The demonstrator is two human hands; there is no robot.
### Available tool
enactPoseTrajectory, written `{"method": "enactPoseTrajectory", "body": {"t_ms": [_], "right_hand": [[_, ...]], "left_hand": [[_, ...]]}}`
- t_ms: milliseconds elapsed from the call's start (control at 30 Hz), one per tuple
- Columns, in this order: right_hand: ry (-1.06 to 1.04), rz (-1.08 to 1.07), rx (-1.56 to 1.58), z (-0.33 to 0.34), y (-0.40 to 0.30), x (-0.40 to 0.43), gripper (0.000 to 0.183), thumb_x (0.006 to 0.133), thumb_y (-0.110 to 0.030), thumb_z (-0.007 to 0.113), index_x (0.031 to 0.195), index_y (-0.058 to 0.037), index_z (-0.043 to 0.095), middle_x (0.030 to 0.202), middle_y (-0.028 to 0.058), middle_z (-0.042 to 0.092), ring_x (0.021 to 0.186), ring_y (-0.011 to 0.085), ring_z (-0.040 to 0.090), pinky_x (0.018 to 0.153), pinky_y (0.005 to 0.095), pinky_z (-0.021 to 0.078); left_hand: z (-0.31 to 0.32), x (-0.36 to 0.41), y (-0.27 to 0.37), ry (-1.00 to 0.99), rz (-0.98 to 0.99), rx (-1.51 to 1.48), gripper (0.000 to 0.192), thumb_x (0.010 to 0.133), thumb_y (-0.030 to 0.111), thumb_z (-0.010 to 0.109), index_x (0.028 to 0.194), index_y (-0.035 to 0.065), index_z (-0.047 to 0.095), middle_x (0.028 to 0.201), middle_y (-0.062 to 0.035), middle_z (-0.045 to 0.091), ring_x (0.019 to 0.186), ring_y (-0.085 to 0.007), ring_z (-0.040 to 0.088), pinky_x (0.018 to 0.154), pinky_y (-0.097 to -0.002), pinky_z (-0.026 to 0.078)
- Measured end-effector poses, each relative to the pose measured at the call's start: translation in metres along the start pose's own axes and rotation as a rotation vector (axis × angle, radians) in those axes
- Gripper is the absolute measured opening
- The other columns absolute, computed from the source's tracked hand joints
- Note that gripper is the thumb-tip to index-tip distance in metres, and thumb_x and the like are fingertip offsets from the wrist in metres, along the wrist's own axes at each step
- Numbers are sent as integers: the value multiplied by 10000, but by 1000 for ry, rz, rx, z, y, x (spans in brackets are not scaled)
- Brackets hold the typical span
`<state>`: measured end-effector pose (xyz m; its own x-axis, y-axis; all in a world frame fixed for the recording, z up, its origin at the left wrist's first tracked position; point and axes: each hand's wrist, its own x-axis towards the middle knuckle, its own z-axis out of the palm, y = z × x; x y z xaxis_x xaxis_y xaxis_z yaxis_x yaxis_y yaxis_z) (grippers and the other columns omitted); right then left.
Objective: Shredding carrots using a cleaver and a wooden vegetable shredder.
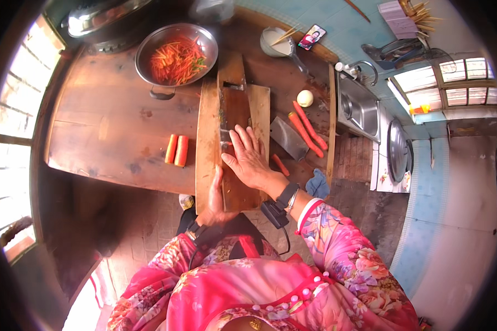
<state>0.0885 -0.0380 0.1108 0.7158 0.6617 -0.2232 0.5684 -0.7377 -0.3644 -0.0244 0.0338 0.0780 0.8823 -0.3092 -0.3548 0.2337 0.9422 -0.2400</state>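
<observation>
A long wooden slicer board (237, 107) with a slot and a metal plate lies lengthwise on a wider wooden cutting board (206, 136). My left hand (215, 198) grips the near end, its thumb along the left side and its fingers hidden underneath. Flat over the slicer's middle, my right hand (248, 159) has its fingers stretched forward; whatever is under the palm is hidden. A bit of carrot (227, 143) shows beside its thumb. Two carrot pieces (182, 151) lie to the left. Beyond them, a metal wok (143, 62) holds orange-red shreds and some green.
To the right lie a cleaver (289, 138), two whole carrots (310, 126), a shorter carrot piece (280, 164), a pale round vegetable (305, 98) and a blue cloth (317, 184). A pan of white liquid (276, 43) with chopsticks and a phone (312, 37) stand behind.
</observation>
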Motion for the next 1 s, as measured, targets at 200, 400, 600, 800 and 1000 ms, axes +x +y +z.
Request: {"method": "enactPoseTrajectory", "body": {"t_ms": [200, 400, 600, 800, 1000], "right_hand": [[-4, 130, -81, 4, 17, 39, 729, 924, -544, 349, 1442, -47, 220, 1505, 147, 180, 1408, 341, 92, 1121, 525, 95], [5, 182, 35, -8, 62, 71, 753, 931, -562, 310, 1435, -12, 208, 1497, 182, 194, 1385, 380, 148, 1091, 547, 156], [6, -59, 42, 5, -2, -47, 753, 930, -506, 384, 1437, 12, 181, 1489, 224, 170, 1382, 423, 128, 1096, 552, 128], [68, 178, -118, -6, 59, 83, 703, 936, -508, 364, 1393, 18, 266, 1443, 218, 266, 1365, 409, 185, 1094, 522, 173], [9, -111, -18, 9, 2, -30, 738, 936, -481, 389, 1429, 30, 188, 1485, 226, 182, 1387, 408, 122, 1099, 552, 131]], "left_hand": [[-5, -12, -3, -37, -97, 2, 751, 864, 662, 404, 1386, 123, 369, 1343, -112, 461, 1206, -296, 461, 1022, -468, 359], [-9, -10, -9, -99, -186, -104, 743, 875, 643, 406, 1327, 54, 428, 1255, -136, 527, 1121, -308, 522, 970, -451, 418], [-6, -8, -1, 93, -26, -60, 679, 901, 599, 405, 1356, 96, 420, 1331, -129, 489, 1192, -301, 494, 998, -474, 394], [-21, 7, -10, -40, -124, -71, 755, 880, 642, 389, 1381, 77, 373, 1264, -187, 526, 1109, -358, 549, 944, -558, 422], [2, -11, -6, 120, 1, -151, 689, 908, 622, 348, 1363, 106, 397, 1242, -141, 547, 1067, -310, 577, 899, -486, 471]]}}
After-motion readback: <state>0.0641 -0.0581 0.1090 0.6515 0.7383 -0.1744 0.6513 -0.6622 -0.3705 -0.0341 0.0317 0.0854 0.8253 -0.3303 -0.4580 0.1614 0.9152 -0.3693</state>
